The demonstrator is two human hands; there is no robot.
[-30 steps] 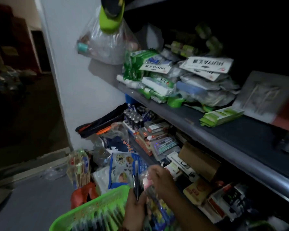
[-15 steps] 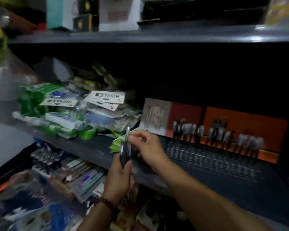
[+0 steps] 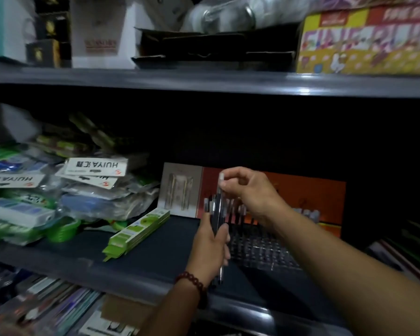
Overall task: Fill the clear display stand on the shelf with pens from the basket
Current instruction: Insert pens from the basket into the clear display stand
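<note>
While my left hand [image 3: 210, 248] grips a bundle of pens [image 3: 214, 214] upright just in front of the clear display stand [image 3: 264, 248], my right hand [image 3: 250, 190] pinches the top of one pen [image 3: 220, 187] above that bundle. I fear lifting it may drag its neighbours loose, spilling them before the stand. Its slots look dim and blurred, so I could miss one. The basket is out of view.

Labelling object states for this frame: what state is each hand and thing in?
left hand: grips a bundle of pens, upright
right hand: pinches the top of one pen
display stand: on the shelf, front slots empty, back row partly filled
green pack: lies flat on the shelf
</note>
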